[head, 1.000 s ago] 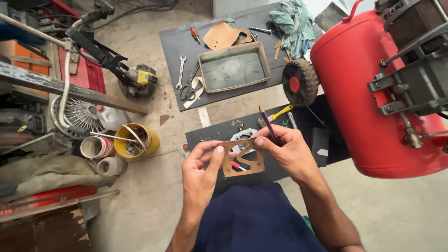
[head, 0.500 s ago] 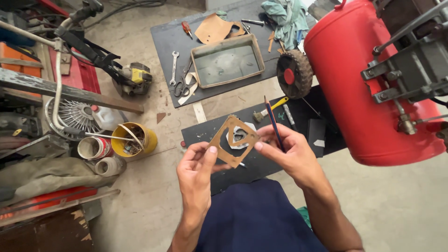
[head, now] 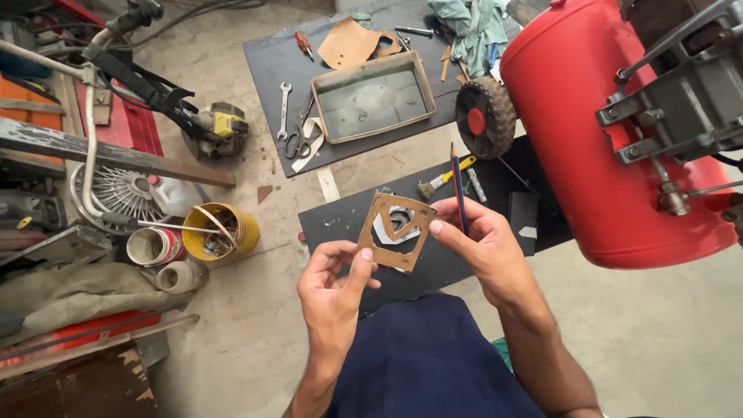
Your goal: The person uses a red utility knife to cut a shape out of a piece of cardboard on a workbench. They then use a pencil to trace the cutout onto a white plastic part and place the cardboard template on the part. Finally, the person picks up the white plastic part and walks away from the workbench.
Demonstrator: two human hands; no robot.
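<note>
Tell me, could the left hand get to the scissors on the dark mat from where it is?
Probably not straight away. The left hand is pinching a brown cut-out frame, with the right hand holding the other edge and a pencil. The scissors lie farther off, though nothing lies in between.

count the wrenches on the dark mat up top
1: a wrench lies on the dark mat, left of the tray and above the scissors. More may hide under the rag.
</note>
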